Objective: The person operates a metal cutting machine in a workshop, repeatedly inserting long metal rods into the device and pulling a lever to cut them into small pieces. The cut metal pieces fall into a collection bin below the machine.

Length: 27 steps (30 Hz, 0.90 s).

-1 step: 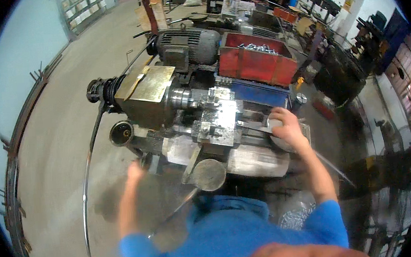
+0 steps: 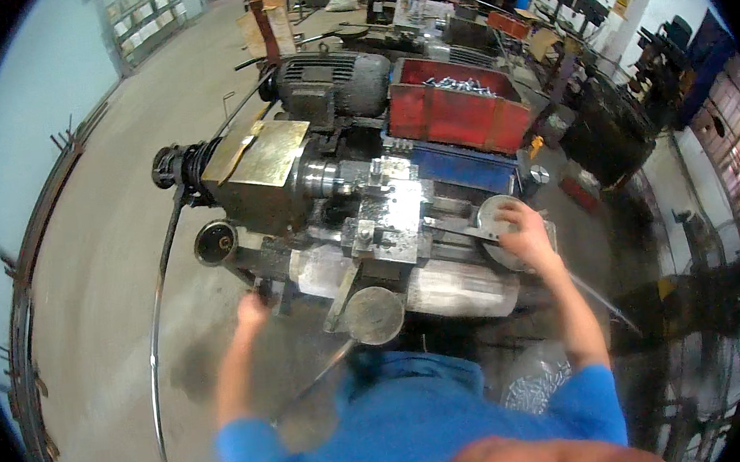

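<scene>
Looks mid-run at metal machine (image 2: pixel 391 216), frame centre; can't sort done from left among small metal parts (image 2: pixel 461 86) in red bin (image 2: pixel 457 125), 1 o'clock, and clear bag (image 2: pixel 534 383), 5 o'clock. Have right hand (image 2: pixel 525 234) half-curled over grey disc (image 2: pixel 488 212), 3 o'clock, contact unclear; left hand (image 2: pixel 253 311) blurred, 8 o'clock, can't tell grip. Versus earlier: see more disc, left hand slightly nearer centre.

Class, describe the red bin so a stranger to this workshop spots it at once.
Start with the big metal machine at centre, then find the ribbed grey motor at its far side. Just right of that motor, above a blue box, is the red bin. Its colour and its heap of small shiny metal pieces set it apart from its neighbours.
</scene>
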Available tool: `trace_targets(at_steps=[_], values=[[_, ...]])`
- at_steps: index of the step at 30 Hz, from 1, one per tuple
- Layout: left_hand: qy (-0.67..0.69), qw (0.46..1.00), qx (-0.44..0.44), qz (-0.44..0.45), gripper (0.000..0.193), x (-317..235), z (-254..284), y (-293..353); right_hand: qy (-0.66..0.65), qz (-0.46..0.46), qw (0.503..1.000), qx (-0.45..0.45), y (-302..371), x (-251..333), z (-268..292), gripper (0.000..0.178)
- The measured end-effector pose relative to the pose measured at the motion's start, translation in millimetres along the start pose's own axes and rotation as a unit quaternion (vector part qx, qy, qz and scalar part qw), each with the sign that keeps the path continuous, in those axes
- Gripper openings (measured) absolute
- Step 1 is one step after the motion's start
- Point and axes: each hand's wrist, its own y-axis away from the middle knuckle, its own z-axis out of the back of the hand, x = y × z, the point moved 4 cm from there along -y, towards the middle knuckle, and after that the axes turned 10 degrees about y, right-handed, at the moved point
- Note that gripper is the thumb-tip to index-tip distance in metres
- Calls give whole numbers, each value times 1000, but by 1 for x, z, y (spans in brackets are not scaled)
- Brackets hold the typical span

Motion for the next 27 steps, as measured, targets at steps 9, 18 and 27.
trace_targets(at_steps=[9, 18, 27], values=[[-242, 954, 36, -171, 16, 21, 7, -35, -12, -282, 959, 40, 136, -145, 11, 35], [-22, 980, 185, -65, 33, -19, 66, 30, 358, -412, 835, 69, 267, -266, -19, 24], [188, 922, 339, 13, 37, -133, 114, 207, 163, -444, 877, 82, 346, -100, -38, 32]])
